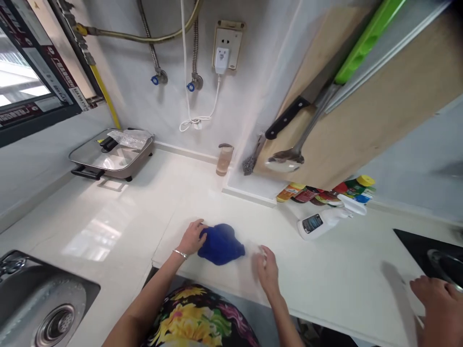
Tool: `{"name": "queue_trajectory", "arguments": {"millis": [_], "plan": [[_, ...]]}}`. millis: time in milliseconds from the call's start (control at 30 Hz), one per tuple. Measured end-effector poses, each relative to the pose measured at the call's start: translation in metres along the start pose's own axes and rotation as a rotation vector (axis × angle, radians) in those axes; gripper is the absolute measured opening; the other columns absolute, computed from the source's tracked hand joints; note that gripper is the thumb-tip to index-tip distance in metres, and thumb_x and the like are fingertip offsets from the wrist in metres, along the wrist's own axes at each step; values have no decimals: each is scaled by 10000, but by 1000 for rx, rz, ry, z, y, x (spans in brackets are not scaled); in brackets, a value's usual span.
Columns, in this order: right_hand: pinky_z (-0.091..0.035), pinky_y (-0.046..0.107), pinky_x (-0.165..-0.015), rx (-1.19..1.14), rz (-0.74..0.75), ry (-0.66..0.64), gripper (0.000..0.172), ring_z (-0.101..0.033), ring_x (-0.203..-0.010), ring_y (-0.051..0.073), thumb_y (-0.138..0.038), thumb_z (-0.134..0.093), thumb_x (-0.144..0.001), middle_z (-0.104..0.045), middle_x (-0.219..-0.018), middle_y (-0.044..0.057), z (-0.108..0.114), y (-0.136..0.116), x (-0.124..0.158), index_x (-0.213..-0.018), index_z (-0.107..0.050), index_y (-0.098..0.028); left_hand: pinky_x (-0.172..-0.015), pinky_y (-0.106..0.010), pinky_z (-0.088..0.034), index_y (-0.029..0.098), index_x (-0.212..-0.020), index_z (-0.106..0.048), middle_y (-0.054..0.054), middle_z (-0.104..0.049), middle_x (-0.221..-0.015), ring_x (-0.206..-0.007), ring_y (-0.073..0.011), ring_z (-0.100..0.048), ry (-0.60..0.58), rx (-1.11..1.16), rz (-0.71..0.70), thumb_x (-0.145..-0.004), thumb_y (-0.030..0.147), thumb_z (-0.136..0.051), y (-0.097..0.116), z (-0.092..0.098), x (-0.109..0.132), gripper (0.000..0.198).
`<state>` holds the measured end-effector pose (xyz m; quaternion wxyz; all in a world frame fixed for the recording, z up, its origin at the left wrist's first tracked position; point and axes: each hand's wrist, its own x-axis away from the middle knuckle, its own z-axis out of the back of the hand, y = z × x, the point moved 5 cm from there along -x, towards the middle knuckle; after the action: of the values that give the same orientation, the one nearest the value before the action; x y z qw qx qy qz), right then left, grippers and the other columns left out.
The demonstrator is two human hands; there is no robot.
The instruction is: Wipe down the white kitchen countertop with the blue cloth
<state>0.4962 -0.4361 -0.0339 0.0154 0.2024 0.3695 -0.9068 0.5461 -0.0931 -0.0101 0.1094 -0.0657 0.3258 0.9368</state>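
Blue cloth (220,246) on a white counter (343,279), between a left hand (191,238) touching its edge, fingers apart, and a right hand (269,272), finger spread too blurred to tell, with spray bottle (327,219) to the right, sink (92,290) and pan (123,158) left, socket (236,41) on the wall (115,67).

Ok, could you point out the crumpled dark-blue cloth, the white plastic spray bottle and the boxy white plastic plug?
Crumpled dark-blue cloth (220,245): head view, middle of its upper surface.
White plastic spray bottle (327,219): head view, side of its body.
Boxy white plastic plug (222,60): head view, middle of its front.
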Motion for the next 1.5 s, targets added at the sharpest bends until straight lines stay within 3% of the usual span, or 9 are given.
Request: {"name": "queue_trajectory", "arguments": {"millis": [200, 433, 600, 733, 833, 967, 1100, 1300, 1500], "plan": [[-448, 555, -1126, -4, 203, -116, 515, -526, -1332, 321, -474, -487, -1022, -597, -1394, 200, -81, -114, -35, -1422, -517, -152, -1150, -540, -479, 208, -1300, -616, -142, -520, -1465, -1319, -300, -512, -32, 11, -36, -881, 205, -571, -4, -1, 0, 422], [-477, 559, -1104, -4, 210, -173, 361, -594, -1268, 314, -440, -496, -1013, -698, -1248, 177, -123, -127, -34, -1080, -737, -179, -1126, -546, -459, 179, -990, -642, -149, -586, -1378, -1279, -309, -520, -117, 113, -42, -837, 172, -579, 4, 0, -11, 166], [-535, 489, -1066, -270, -116, -144, 431, -702, -1132, 274, -546, -568, -955, -773, -1178, 127, -94, -96, -41, -1075, -801, -204, -949, -423, -532, 188, -897, -625, -86, -709, -982, -984, -244, -639, -191, 261, -34, -831, 287, -638, -1, 18, -26, 120], [-590, 451, -937, -329, -475, 211, 620, -727, -1024, 291, -678, -686, -811, -792, -1092, 139, -29, -67, -60, -1099, -797, -142, -703, -287, -505, 196, -946, -587, -1, -658, -747, -688, -149, -608, -176, 401, 15, -939, 394, -518, -9, 51, -53, 210], [-594, 418, -887, -364, -488, 407, 660, -722, -1005, 281, -668, -692, -821, -777, -1135, 141, 19, -74, -72, -1188, -761, -123, -756, -264, -530, 196, -1059, -547, -15, -713, -890, -782, -135, -664, -117, 493, 9, -963, 386, -480, -9, 81, -75, 223], [-549, 421, -973, -209, -322, 419, 576, -709, -1027, 276, -644, -648, -869, -778, -1108, 137, 49, -102, -73, -1125, -772, -143, -855, -279, -573, 200, -1198, -530, -39, -745, -1064, -912, -145, -716, -87, 520, -26, -948, 278, -466, -6, 106, -86, 269], [-565, 391, -919, -180, -313, 257, 523, -721, -961, 261, -626, -638, -873, -784, -1052, 126, 33, -100, -46, -1063, -769, -157, -1099, -357, -516, 223, -1288, -583, -53, -704, -1299, -1204, -186, -669, -122, 409, -48, -898, 151, -508, -12, 106, -65, 404], [-596, 365, -782, -286, -436, -52, 450, -731, -839, 250, -617, -662, -825, -781, -901, 87, -19, -68, 23, -958, -738, -194, -1086, -368, -540, 250, -1118, -719, -29, -711, -1272, -1179, -196, -676, -348, 204, -27, -796, -15, -554, -28, 82, 11, 448], [-602, 402, -885, -378, -489, -51, 538, -733, -1058, 279, -606, -661, -834, -767, -1144, 164, -34, -58, 27, -1174, -640, -189, -1012, -394, -560, 260, -1311, -641, -78, -620, -1391, -1224, -236, -645, -320, 22, 188, -890, 130, -563, -39, 79, 37, 447]]}}
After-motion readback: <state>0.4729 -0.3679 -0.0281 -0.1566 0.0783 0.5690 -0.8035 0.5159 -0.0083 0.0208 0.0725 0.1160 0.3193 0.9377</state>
